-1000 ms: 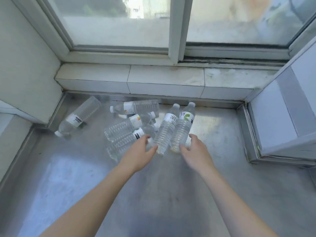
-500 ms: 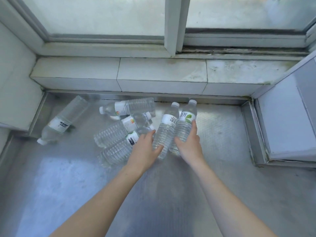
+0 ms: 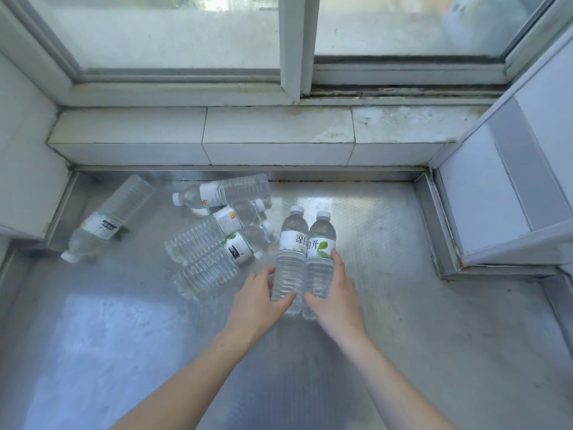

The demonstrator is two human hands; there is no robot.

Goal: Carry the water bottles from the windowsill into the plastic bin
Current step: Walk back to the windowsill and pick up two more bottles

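Left hand (image 3: pixel 259 297) curls around one clear plastic white-labelled water bottle (image 3: pixel 290 259); right hand (image 3: pixel 333 297) curls around its green-leaf-labelled neighbour (image 3: pixel 319 259), bottles touching side by side.

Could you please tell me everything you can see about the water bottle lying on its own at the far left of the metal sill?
The lone bottle is clear ribbed plastic with a white cap and a white label bearing dark print. It lies on its side on the metal sill, tilted, with its cap towards the near left and its base towards the tiled ledge. It sits apart from the other bottles, and neither hand touches it.
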